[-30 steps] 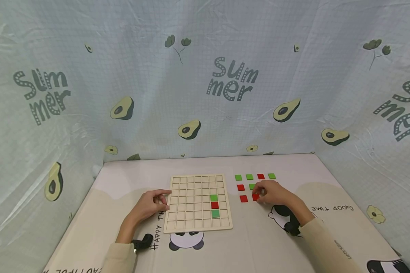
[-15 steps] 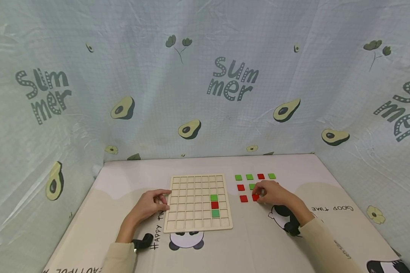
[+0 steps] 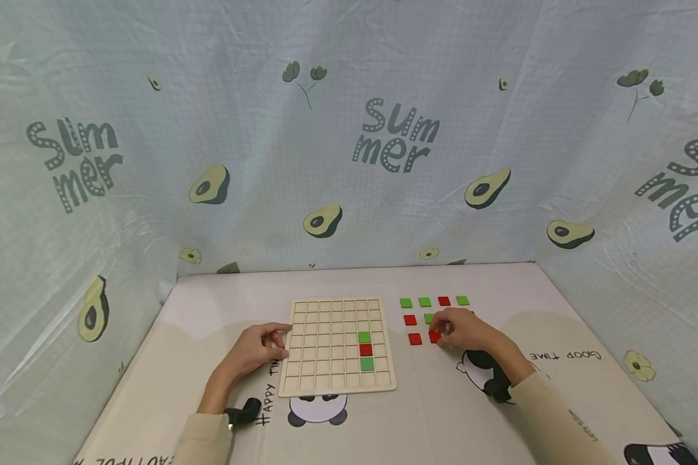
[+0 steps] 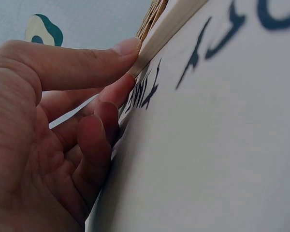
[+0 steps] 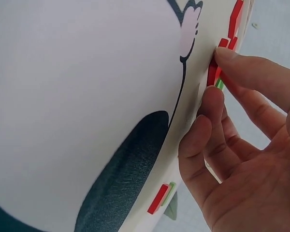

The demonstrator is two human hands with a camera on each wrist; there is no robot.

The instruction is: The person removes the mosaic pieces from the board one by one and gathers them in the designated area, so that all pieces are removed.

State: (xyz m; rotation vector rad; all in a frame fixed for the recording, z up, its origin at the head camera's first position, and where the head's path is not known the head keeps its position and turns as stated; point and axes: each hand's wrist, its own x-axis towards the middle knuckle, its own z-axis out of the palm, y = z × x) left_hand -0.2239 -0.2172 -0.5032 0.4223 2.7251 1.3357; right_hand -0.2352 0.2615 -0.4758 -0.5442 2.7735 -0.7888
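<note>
A wooden grid board (image 3: pixel 323 347) lies on the table, with two green tiles, one of them this upper tile (image 3: pixel 364 337), and a red tile (image 3: pixel 365 349) between them in one column. At its left edge rests my left hand (image 3: pixel 254 350), thumb and index finger apart and touching the rim. The left wrist view has the thumb (image 4: pixel 96 66) against the board's side (image 4: pixel 166 31), the other fingers loosely bent. To the right of the board, my right hand (image 3: pixel 462 328) pinches a red square tile (image 3: pixel 435 337) between thumb and index finger; the right wrist view has this red tile (image 5: pixel 212 71) at the fingertips.
Around the right hand lie more loose tiles in rows, such as a green tile (image 3: pixel 406 303), a red tile (image 3: pixel 410 320) and another red tile (image 3: pixel 415 339). My right hand covers part of these rows. A printed cloth (image 3: pixel 349 433) covers the table, and a patterned curtain (image 3: pixel 349 168) encloses it.
</note>
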